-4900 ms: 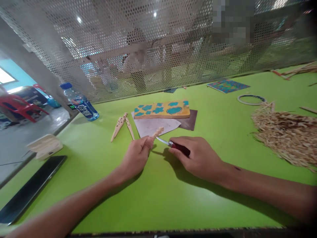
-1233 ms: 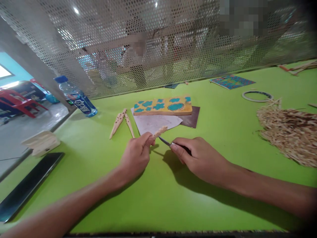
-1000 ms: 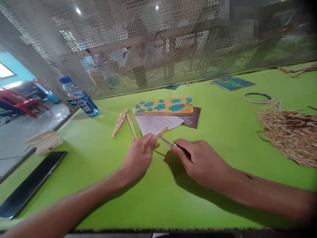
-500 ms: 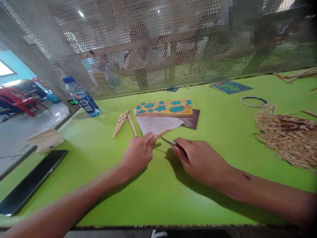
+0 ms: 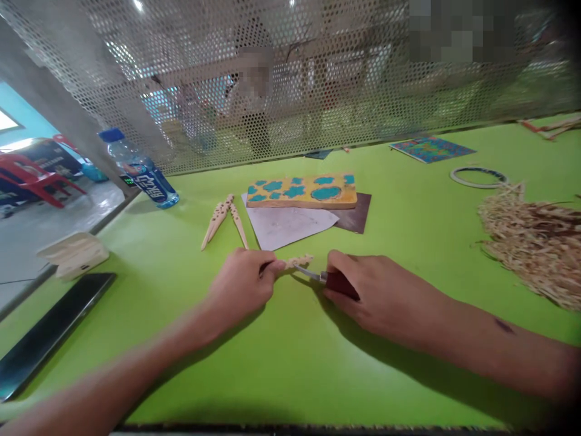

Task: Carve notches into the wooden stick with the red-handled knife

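My left hand (image 5: 247,278) is closed around a small carved wooden stick (image 5: 303,262), whose pale notched end pokes out past the thumb. In my right hand (image 5: 370,287) I grip a carving knife (image 5: 340,283) by its dark red handle; its thin curved metal blade meets the stick close to my left thumb. Several similar carved sticks (image 5: 222,218), tapered and dotted with dark holes, lie beyond my left hand. Behind the hands, a yellow board with teal patches (image 5: 302,192) rests on white paper (image 5: 290,227) and a brown sheet (image 5: 358,217).
At left are a water bottle (image 5: 140,172), a cream case (image 5: 75,257) and a black phone (image 5: 54,330). A heap of wood shavings (image 5: 531,242), a tape roll (image 5: 479,177) and a patterned card (image 5: 431,149) lie at right. A perforated metal screen (image 5: 318,85) borders the green table's far side.
The stick and knife have come slightly lower. My right hand has shifted right and down, showing more of the red handle. The whole view has moved a little.
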Demonstrator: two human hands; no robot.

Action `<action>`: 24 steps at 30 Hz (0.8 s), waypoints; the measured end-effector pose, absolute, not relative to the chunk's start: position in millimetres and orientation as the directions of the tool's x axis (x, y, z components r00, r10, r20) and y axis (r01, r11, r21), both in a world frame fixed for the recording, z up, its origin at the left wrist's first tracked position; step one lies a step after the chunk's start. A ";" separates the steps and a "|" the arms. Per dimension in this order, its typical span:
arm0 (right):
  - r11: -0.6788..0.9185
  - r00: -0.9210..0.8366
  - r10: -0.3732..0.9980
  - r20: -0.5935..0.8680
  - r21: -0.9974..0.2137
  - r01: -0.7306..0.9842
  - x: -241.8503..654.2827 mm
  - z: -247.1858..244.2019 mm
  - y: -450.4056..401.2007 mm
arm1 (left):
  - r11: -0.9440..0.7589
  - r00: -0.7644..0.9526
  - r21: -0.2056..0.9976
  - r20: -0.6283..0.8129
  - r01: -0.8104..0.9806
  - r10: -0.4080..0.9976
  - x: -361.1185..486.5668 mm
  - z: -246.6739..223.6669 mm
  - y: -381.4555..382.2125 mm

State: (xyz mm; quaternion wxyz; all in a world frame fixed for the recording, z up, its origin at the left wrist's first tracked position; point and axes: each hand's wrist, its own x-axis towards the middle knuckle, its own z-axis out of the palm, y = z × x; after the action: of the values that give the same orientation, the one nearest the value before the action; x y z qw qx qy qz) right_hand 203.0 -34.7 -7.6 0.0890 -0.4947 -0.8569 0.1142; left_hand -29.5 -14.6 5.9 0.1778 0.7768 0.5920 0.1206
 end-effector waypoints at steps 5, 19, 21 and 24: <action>0.592 -0.588 0.804 0.089 -0.212 0.778 207.3 -6.3 -27.1 | -0.307 0.334 0.358 -0.015 0.882 0.942 -36.7 6.9 -9.9; 0.725 -0.709 0.684 0.173 -0.057 0.686 213.8 -4.9 -27.0 | -0.562 0.570 0.126 -0.038 0.818 0.821 -40.5 11.5 -8.4; 0.727 -0.714 0.678 0.174 -0.014 0.687 214.5 -4.8 -26.8 | -0.588 0.595 0.104 -0.063 0.802 0.801 -41.2 16.7 -7.2; 0.706 -0.698 0.699 0.154 0.008 0.708 213.8 -5.1 -26.1 | -0.644 0.667 0.199 -0.076 0.738 0.741 -46.7 29.3 -4.6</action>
State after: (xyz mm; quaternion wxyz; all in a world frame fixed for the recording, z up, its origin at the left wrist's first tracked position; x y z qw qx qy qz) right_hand 213.8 -26.1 -5.1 0.0697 -0.3822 -0.9209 -0.0330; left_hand -46.7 -4.6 29.3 0.1072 0.9067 0.4079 0.0061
